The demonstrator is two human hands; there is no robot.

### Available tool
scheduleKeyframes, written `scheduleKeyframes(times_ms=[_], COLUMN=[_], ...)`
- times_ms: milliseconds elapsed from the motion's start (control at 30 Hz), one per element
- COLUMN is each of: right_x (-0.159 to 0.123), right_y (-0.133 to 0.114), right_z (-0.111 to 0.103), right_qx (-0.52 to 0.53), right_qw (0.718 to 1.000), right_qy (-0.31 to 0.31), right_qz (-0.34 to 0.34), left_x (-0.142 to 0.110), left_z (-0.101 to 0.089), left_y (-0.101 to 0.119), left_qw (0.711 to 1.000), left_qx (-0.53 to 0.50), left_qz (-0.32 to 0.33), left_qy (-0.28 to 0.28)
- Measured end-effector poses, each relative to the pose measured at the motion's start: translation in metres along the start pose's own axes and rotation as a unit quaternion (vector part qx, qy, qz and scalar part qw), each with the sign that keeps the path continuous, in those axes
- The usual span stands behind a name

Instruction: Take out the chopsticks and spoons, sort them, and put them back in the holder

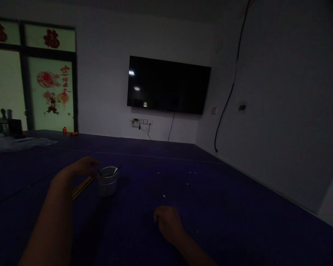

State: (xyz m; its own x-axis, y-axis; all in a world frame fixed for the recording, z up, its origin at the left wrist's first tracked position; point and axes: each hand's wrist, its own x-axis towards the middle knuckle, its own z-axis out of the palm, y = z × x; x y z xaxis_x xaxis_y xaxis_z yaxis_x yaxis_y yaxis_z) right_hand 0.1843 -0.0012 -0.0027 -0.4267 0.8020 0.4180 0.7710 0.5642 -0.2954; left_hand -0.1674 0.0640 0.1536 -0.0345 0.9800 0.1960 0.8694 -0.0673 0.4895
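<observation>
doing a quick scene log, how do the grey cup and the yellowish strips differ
Shape: the grey cup is round and open-topped; the yellowish strips are long and thin.
Pose: the cup stands upright, while the strips lie flat.
Contents: the cup has dark, slender things poking above its rim; the strips hold nothing.
Both are on the dark blue table.

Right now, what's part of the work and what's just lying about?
Likely in use:
- grey cup, left hand at its rim
- dark stick in it

Likely just lying about:
- orange items, far left
- plastic sheeting, also far left
</observation>
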Motion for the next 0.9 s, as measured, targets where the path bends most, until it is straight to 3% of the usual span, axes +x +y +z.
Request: scheduleKeyframes(times_ms=[167, 367, 600, 900], right_x=[0.001, 0.001, 0.001, 0.001], right_y=[0.000, -0.004, -0.005, -0.004], right_z=[0.002, 0.003, 0.001, 0.005], right_qx=[-0.005, -0.013, -0.012, -0.005], right_qw=[1.000, 1.000, 1.000, 1.000], right_qy=[-0.006, -0.011, -0.016, -0.001], right_qz=[0.000, 0.019, 0.020, 0.003], left_x=[-0.007, 0.002, 0.013, 0.028], left_z=[-0.003, 0.005, 0.030, 0.054], left_y=[0.012, 0.019, 0.031, 0.024], left_qw=[0.996, 0.996, 0.994, 0.994], left_qx=[-0.019, -0.038, -0.031, -0.004], left_qz=[0.038, 0.050, 0.073, 0.088], left_qy=[-0.080, -0.068, -0.080, -0.072])
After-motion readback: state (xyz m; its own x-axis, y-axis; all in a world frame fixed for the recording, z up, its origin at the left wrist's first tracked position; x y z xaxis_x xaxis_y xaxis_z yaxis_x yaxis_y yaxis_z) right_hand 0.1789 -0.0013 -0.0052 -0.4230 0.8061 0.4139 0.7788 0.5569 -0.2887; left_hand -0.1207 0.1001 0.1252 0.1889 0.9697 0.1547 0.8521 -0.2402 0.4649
